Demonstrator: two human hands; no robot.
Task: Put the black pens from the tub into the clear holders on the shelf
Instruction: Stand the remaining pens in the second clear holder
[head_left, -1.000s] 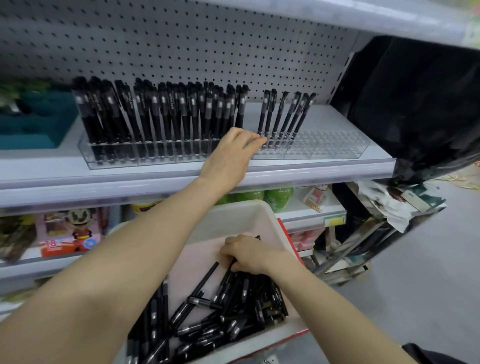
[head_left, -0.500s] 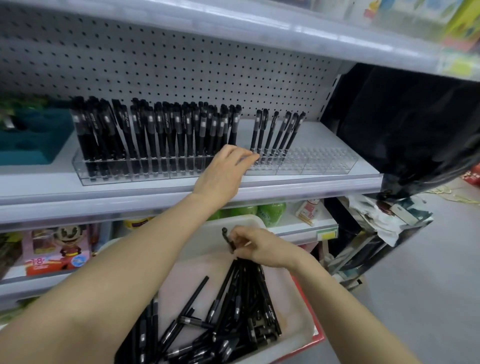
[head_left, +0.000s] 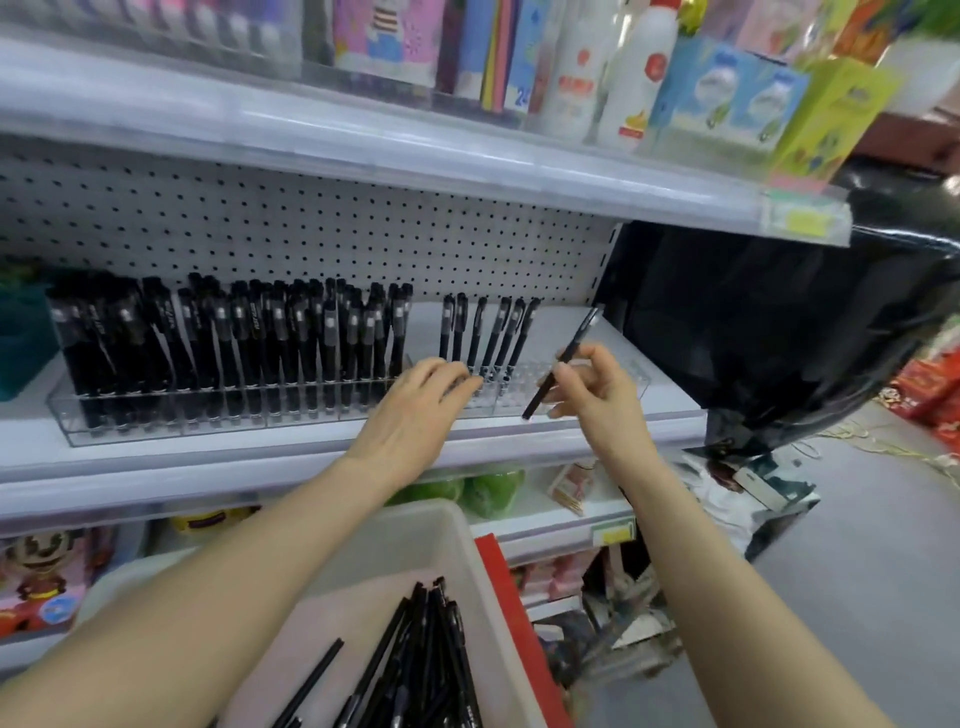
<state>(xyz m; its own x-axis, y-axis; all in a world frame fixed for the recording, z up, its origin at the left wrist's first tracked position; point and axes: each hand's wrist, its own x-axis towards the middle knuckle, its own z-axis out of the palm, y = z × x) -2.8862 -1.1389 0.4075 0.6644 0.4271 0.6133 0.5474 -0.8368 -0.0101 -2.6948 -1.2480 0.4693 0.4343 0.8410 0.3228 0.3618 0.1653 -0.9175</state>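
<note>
Two hands work at the shelf. The right hand pinches one black pen between thumb and curled fingers, gripping it around the middle. The pen slants with its cap up and to the right and its tip down, just in front of the vacant right end of the clear holders; it is not yet in a slot. The left hand lies flat, its fingers straight and slightly spread and holding nothing, with its fingertips touching the front of the holders just below the loose group of pens.

That group numbers six standing pens, each leaning a little to the right, with a gap between them and the packed pens to their left. The packed pens fill the left stretch of the holders (too dense and overlapping to count).

Below, the white tub holds a bundle of loose pens, their number unclear since they overlap and run out of view, plus one single pen lying apart on the left.

A black plastic bag hangs to the right of the shelf. A pegboard backs the shelf.
</note>
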